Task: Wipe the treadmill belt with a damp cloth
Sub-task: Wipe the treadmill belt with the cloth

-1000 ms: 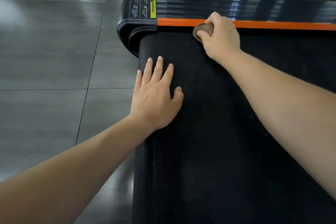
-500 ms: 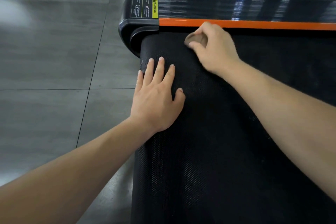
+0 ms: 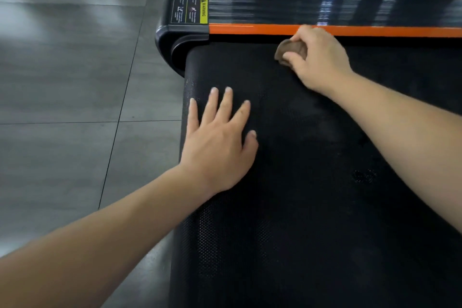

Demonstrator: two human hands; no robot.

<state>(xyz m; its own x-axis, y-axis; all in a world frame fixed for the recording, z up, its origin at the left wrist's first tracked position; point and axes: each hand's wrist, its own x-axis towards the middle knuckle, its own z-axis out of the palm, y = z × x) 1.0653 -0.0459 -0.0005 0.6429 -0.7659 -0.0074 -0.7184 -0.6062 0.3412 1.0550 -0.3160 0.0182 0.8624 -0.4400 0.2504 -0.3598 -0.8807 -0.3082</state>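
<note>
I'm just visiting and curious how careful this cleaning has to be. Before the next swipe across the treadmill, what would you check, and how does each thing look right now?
1. Cloth in hand: ok. The right hand is closed on the bunched brown cloth.
2. Cloth on the belt: ok. It sits on the black belt near the orange stripe.
3. Bracing hand: ok. The left hand lies flat on the belt, fingers spread, apart from the cloth.
4. Path toward the belt's end: ok. Nothing lies on the belt there.
5. Cloth damp enough: cannot tell.
6. Belt stopped: cannot tell from one picture.
</note>
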